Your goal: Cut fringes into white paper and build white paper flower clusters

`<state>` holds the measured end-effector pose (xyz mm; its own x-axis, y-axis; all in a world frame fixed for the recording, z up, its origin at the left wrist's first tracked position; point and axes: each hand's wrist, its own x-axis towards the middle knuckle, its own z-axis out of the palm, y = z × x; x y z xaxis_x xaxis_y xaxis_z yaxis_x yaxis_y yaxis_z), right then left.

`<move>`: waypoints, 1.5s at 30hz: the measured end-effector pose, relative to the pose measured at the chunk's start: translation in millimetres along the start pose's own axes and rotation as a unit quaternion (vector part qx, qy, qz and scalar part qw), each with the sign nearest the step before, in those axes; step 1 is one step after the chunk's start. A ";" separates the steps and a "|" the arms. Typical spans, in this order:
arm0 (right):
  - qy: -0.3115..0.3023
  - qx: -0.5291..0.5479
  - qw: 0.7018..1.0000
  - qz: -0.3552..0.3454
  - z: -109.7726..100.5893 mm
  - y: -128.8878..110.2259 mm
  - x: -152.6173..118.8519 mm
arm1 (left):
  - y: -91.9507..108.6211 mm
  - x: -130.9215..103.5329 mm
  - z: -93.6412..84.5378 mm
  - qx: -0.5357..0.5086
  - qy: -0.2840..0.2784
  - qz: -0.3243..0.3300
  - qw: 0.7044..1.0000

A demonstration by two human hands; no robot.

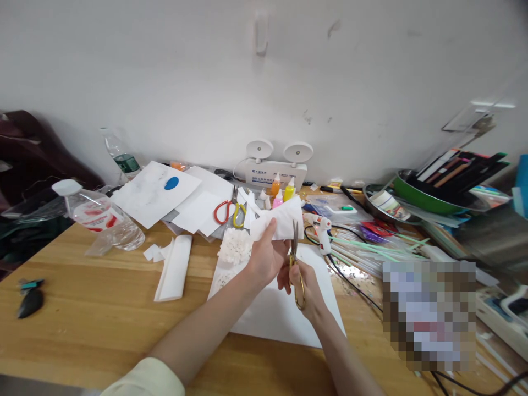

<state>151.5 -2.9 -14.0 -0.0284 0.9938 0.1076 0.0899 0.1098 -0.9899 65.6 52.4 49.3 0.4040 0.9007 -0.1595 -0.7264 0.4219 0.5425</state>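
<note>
My left hand (266,256) grips a folded white tissue (278,219), the thumb lying on its near face. In my right hand (305,283) is a pair of scissors (295,250) with gold handles, its blades pointing up at the tissue's right edge. Both hands are above a white sheet of paper (284,319) on the wooden table. On the sheet's left part, just beyond my left forearm, sits a heap of small white scraps (235,247). A folded stack of white tissue (175,269) lies to the left, with little cut pieces (154,252) beside it.
A water bottle (103,214) leans at the left. Red-handled scissors (223,212), white papers (159,190) and small paint bottles (289,190) lie toward the wall. A glue gun (324,234), its cord, green sticks (371,250) and a green bowl (424,195) crowd the right.
</note>
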 end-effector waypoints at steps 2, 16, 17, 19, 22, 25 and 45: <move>0.001 -0.017 0.999 -0.028 -2.2 -1.1 0.1 | -1.4 -1.0 -2.1 0.035 -0.030 -0.057 0.997; 0.022 -0.028 0.999 -0.023 -9.5 -6.9 2.8 | -19.1 -0.7 -14.8 0.193 -0.015 -0.120 0.974; 0.023 -0.024 0.999 -0.021 -9.7 -6.6 2.9 | -19.1 -1.1 -14.2 0.193 -0.009 -0.117 0.974; 0.028 -0.019 0.999 -0.016 -9.8 -5.9 3.1 | -18.5 -1.9 -12.2 0.190 0.001 -0.114 0.975; 0.034 -0.015 0.999 -0.010 -9.3 -5.0 3.2 | -17.5 -2.9 -9.0 0.180 0.012 -0.112 0.977; 0.040 -0.010 0.999 -0.004 -8.9 -4.0 3.2 | -16.7 -3.7 -6.9 0.177 0.020 -0.115 0.977; 0.049 -0.003 0.999 0.017 -8.3 0.4 4.1 | -11.1 -4.8 -9.6 0.136 -0.068 -0.129 0.980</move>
<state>159.7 1.4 -13.2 0.0714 0.9939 0.0836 0.0953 0.0767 -0.9925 66.3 44.5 36.1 0.6387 0.7378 -0.2184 -0.4230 0.5737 0.7014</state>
